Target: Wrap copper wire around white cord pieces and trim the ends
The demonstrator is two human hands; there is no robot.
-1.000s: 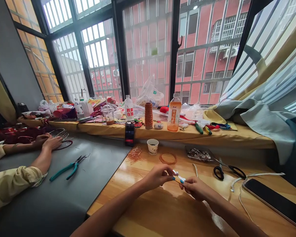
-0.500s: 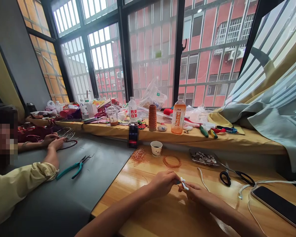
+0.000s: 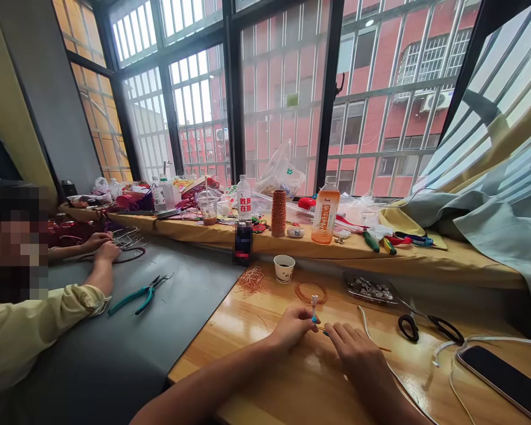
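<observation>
My left hand [image 3: 295, 329] is closed in a pinch around a small white-and-blue piece [image 3: 314, 308], which stands upright above the fingertips. Its exact kind is too small to make out. A thin orange-brown cord [image 3: 321, 328] runs from this piece toward my right hand [image 3: 356, 349]. There the thumb and fingers press together on the cord, their upper side facing me, and a cord end shows beyond them on the right. Just behind my hands lies a coil of the same cord [image 3: 310, 293]. A white cord [image 3: 363, 319] passes behind and under my right hand.
A paper cup of dark liquid [image 3: 284, 271], cord scraps [image 3: 251, 280], a plastic tray of small pieces [image 3: 368, 289], black scissors [image 3: 409, 328] and a phone [image 3: 504, 378] surround my hands. Left, a co-worker's hands handle wire near teal pliers [image 3: 141, 294]. Bottles and a cord spool [image 3: 278, 213] line the sill.
The white-and-blue piece has turned from slanting between both hands to upright in my left hand. My right hand has rolled over, its fingers now extended over the cord.
</observation>
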